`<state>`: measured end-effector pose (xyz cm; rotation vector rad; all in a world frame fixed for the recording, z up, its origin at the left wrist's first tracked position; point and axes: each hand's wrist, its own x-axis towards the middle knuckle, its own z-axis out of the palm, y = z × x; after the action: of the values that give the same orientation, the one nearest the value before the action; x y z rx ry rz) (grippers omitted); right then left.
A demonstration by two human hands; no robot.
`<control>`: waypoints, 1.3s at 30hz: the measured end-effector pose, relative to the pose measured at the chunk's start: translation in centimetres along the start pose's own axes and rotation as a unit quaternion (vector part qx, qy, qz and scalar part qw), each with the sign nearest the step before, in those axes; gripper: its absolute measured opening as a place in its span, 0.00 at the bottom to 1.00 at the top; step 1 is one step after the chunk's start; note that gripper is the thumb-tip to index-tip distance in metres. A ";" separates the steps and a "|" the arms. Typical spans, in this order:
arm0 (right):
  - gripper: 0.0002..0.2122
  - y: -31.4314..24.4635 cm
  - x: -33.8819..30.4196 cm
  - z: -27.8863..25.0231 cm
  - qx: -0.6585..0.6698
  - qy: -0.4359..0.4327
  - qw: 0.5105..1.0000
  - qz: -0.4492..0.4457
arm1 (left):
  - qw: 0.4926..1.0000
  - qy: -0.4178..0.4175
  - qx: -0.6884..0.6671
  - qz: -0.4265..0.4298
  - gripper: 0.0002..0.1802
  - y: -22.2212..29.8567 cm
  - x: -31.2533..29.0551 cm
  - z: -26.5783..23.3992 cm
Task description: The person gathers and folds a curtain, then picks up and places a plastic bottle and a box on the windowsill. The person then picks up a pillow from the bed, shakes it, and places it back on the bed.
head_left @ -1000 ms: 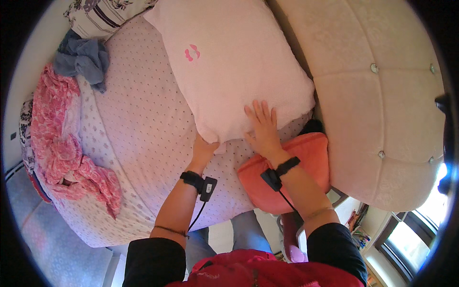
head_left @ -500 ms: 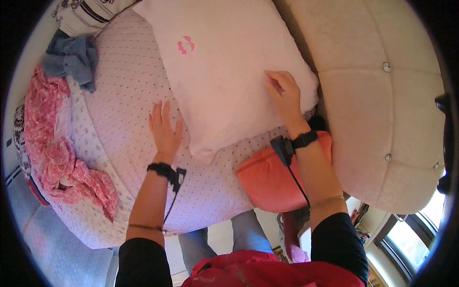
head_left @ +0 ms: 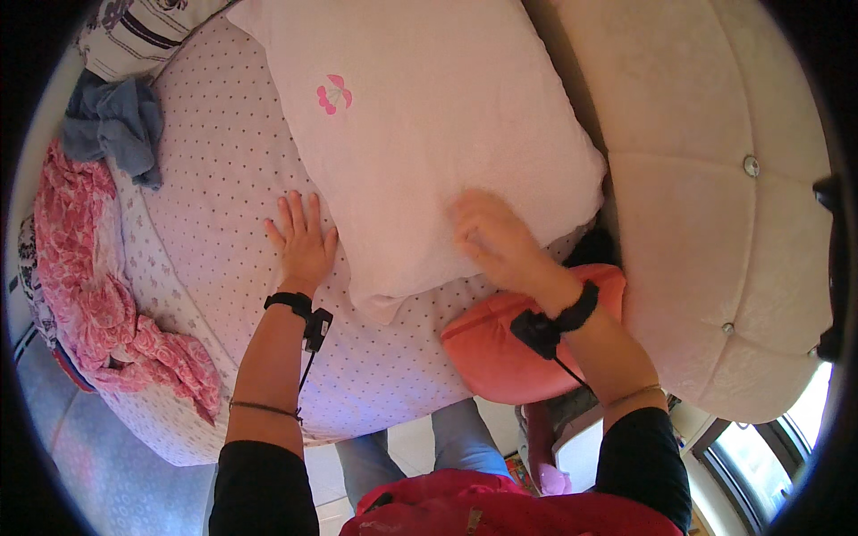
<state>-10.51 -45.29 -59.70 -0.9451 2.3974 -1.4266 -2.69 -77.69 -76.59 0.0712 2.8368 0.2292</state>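
Observation:
A large pale pink pillow (head_left: pixel 420 125) with a small pink embroidered motif lies on the bed, beside the headboard. My left hand (head_left: pixel 306 243) rests palm down on the dotted pink sheet (head_left: pixel 219 170), its fingers spread, just left of the pillow's edge. Over the near right part of the pillow is my right hand (head_left: pixel 493 234), smeared by motion. Its fingers look bent, but I cannot tell how far they are closed, or whether they touch the fabric. Under my right forearm sits an orange cushion (head_left: pixel 500 353) at the bed's near edge.
A padded beige headboard (head_left: pixel 670 107) with shiny buttons rises along the right. On the far left lie a crumpled pink patterned cloth (head_left: pixel 85 268), a blue-grey cloth (head_left: pixel 116 125) and a black-and-white patterned pillow (head_left: pixel 134 40). A black fuzzy item (head_left: pixel 592 247) sits behind the orange cushion.
My right hand has moved left and nearer across the pillow. My left hand now lies flatter on the sheet. The view has shifted slightly.

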 end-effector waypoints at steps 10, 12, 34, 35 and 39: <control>0.17 -2.0 -3.1 5.5 -0.161 -0.158 0.974 -0.029 | 1.000 0.018 0.005 0.011 0.41 -0.1 -0.1 0.1; 0.18 -1.3 -3.5 5.0 -0.194 -0.097 0.976 -0.019 | 1.000 -0.009 0.025 0.003 0.41 -0.1 -0.2 -0.1; 0.30 -1.0 1.8 8.7 -0.257 -0.193 0.944 -0.080 | 0.999 -0.028 -0.017 -0.006 0.41 0.2 -0.2 -1.2; 0.30 -2.7 0.3 9.2 -0.198 -0.246 0.945 -0.090 | 0.999 -0.030 -0.022 -0.005 0.41 0.2 -0.2 -1.2; 0.27 0.7 5.7 6.7 -0.271 -0.110 0.954 -0.071 | 0.999 0.003 -0.040 0.011 0.42 0.1 -0.4 -1.5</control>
<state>-12.11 -53.32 -62.91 -1.3351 2.6298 -0.6426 -2.76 -77.87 -75.05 0.0844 2.8309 0.3471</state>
